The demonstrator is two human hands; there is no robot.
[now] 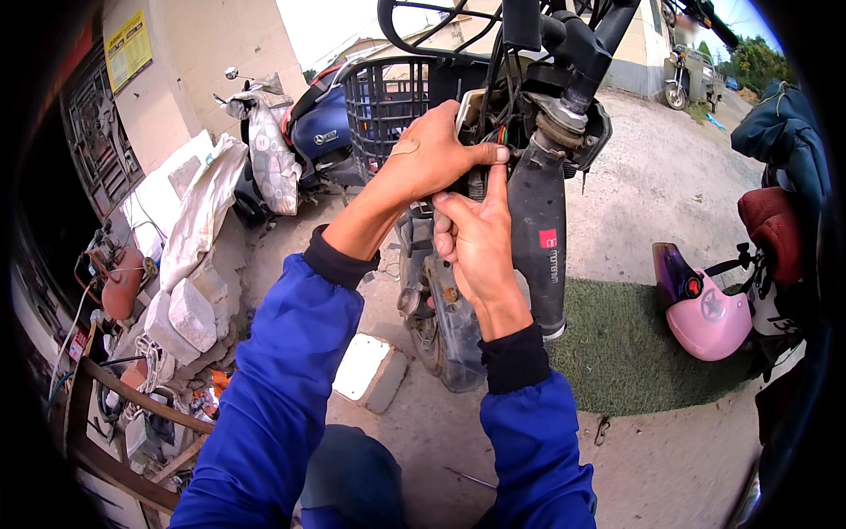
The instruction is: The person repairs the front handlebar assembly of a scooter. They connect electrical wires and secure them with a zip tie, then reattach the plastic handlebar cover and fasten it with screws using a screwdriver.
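Observation:
In front of me stands an electric scooter, its front housing opened below the handlebars, with a bundle of dark wires (508, 93) and some coloured wires (502, 135) showing. Reaching in from the left, my left hand (441, 152) is closed at the wires, thumb forward, its other fingers mostly hidden. My right hand (480, 238) is just beneath it, index finger pointing up to the left thumb, the other fingers curled. Whatever is between the fingertips is too small or covered to make out. Beside my right hand runs the dark frame tube (536, 229).
A black basket (388, 101) is at the scooter's front. On the right, a pink helmet (709, 322) hangs by a green mat (617, 353). A pale block (370, 370) lies on the ground. Rubble and white sheeting (198, 212) pile up left, near other parked scooters (322, 132).

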